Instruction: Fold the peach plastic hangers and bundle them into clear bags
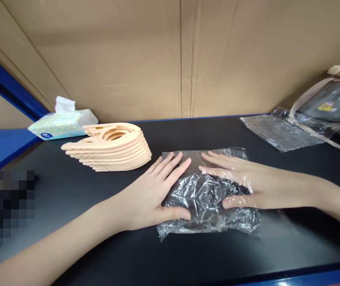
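A crinkled clear plastic bag [204, 198] lies flat on the black tabletop in front of me. On its left side rests my left hand [161, 188], fingers spread and thumb pointing right. My right hand [241, 178] lies across the bag's right side, its fingers stretched out and apart. Part of the film seems to cover some of the right hand's fingers. Neither hand grips anything. Just beyond my left hand sits a neat stack of peach-coloured plastic hangers [119, 149].
A tissue pack [65, 123] with one tissue pulled up stands at the back left. More clear plastic bags [280, 129] lie at the right, beside a see-through bag with a strap [327, 101]. A cardboard wall [146, 63] closes off the back, and a blue frame [9, 85] rises at left.
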Motion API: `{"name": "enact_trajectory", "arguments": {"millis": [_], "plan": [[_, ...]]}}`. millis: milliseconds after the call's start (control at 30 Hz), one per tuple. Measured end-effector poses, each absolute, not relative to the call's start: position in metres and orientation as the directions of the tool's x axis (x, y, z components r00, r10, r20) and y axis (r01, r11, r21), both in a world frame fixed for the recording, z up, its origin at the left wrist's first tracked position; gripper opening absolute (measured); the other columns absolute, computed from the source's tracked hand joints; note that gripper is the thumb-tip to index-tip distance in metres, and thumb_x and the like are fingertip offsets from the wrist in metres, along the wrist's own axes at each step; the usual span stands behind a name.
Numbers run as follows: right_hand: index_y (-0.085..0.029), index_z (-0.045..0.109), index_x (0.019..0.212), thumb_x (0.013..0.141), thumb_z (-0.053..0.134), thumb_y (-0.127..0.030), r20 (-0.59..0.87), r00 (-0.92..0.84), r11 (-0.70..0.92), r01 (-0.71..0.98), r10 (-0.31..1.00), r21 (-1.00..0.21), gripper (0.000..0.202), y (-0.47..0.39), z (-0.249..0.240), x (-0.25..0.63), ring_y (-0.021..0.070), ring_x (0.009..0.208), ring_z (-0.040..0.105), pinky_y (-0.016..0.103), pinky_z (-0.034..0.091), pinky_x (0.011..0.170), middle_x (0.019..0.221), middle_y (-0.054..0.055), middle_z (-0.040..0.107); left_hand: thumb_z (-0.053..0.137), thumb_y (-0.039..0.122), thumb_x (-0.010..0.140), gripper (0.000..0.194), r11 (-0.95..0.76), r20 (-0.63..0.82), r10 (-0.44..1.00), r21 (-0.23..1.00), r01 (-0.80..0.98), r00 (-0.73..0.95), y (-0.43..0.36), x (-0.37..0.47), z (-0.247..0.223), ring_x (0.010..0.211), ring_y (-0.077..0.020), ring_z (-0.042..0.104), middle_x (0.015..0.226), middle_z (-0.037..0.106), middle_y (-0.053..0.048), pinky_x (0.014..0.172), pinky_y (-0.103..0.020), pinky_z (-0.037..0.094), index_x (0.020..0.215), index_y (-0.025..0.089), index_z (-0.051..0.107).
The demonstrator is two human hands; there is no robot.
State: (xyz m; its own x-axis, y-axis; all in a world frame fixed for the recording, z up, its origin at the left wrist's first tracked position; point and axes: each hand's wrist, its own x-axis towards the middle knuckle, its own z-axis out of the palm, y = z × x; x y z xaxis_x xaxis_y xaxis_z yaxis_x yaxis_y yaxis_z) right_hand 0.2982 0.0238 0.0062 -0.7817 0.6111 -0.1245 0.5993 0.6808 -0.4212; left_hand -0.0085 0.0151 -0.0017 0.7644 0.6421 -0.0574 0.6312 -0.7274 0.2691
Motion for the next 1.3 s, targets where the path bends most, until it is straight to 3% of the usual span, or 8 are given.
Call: {"name": "enact_trajectory", "arguments": {"millis": [233,367,467,567,767,967,1100,1300], "plan": [[-0.042,0.043,0.154,0.096,0.065,-0.037,-0.242,-0.767,0.568,0.613,0.594,-0.549,0.062,0.042,0.029,0.337,0.0247,0.154,0.024,0.045,0.026,0.123,0.168,-0.001,0.03,0.038,0.076,0.097,0.095,-0.744,-0.039,0.645,0.194,0.639,0.763,0.013,-0.008,0.0,0.157,-0.0377,0.007,0.17,0.01,-0.02,0.126,-0.058,0.019,0.163,0.01,0.017],[-0.038,0.047,0.152,0.095,0.067,-0.026,-0.17,-0.763,0.579,0.597,0.623,-0.555,0.062,0.044,0.026,0.336,0.0237,0.154,0.028,0.044,0.027,0.124,0.167,0.003,0.033,0.041,0.057,0.105,0.069,-0.87,0.129,0.492,0.056,0.489,0.861,0.008,-0.006,0.01,0.156,-0.0292,0.024,0.165,0.033,-0.015,0.129,-0.049,0.019,0.158,0.012,0.033],[-0.037,0.045,0.154,0.096,0.065,-0.03,-0.167,-0.773,0.587,0.585,0.612,-0.559,0.062,0.044,0.025,0.333,0.0237,0.154,0.026,0.046,0.026,0.124,0.169,0.003,0.03,0.043,0.044,0.107,0.053,-0.9,0.253,0.4,-0.074,0.43,0.881,0.004,-0.007,0.026,0.153,-0.0257,0.032,0.159,0.046,-0.01,0.131,-0.046,0.018,0.153,0.017,0.04],[-0.037,0.046,0.153,0.097,0.064,-0.038,-0.174,-0.775,0.592,0.587,0.607,-0.552,0.058,0.044,0.023,0.333,0.0248,0.154,0.028,0.048,0.026,0.125,0.168,0.002,0.033,0.051,0.046,0.103,0.054,-0.835,0.364,0.481,-0.088,0.544,0.798,0.006,-0.017,0.047,0.152,-0.0284,0.035,0.158,0.048,-0.007,0.129,-0.047,0.023,0.151,0.025,0.041],[-0.029,0.066,0.131,0.097,0.06,-0.045,0.002,-0.715,0.627,0.612,0.699,-0.482,0.038,0.046,0.02,0.331,0.028,0.126,0.064,0.049,0.051,0.108,0.135,0.005,0.07,0.061,0.051,0.097,0.044,-0.66,0.583,0.624,0.037,0.75,0.521,0.025,-0.064,0.085,0.135,-0.025,0.053,0.137,0.063,-0.001,0.118,-0.035,0.036,0.132,0.023,0.059],[-0.026,0.073,0.104,0.096,0.057,-0.044,0.168,-0.616,0.623,0.666,0.769,-0.41,0.025,0.048,0.025,0.328,0.0259,0.095,0.073,0.044,0.056,0.087,0.105,0.004,0.078,0.052,0.102,0.058,0.11,-0.25,0.322,0.93,0.204,0.947,0.176,0.047,-0.118,0.1,0.113,-0.0329,0.064,0.129,0.067,0.001,0.113,-0.053,0.039,0.143,0.032,0.055],[-0.027,0.072,0.098,0.096,0.054,-0.047,0.26,-0.565,0.622,0.704,0.783,-0.343,0.027,0.047,0.027,0.327,0.0271,0.091,0.073,0.045,0.054,0.083,0.099,0.003,0.078,0.059,0.1,0.056,0.107,-0.22,0.166,0.969,0.259,0.94,0.181,0.053,-0.132,0.097,0.12,-0.0348,0.061,0.133,0.066,0.003,0.119,-0.056,0.031,0.138,0.032,0.06],[-0.028,0.073,0.106,0.096,0.055,-0.047,0.365,-0.503,0.606,0.749,0.783,-0.267,0.028,0.04,0.029,0.323,0.0277,0.095,0.072,0.043,0.051,0.085,0.104,0.003,0.079,0.059,0.099,0.058,0.101,-0.199,0.156,0.974,0.219,0.955,0.167,0.051,-0.129,0.095,0.127,-0.0368,0.057,0.138,0.064,0.003,0.119,-0.057,0.031,0.134,0.033,0.063]]}}
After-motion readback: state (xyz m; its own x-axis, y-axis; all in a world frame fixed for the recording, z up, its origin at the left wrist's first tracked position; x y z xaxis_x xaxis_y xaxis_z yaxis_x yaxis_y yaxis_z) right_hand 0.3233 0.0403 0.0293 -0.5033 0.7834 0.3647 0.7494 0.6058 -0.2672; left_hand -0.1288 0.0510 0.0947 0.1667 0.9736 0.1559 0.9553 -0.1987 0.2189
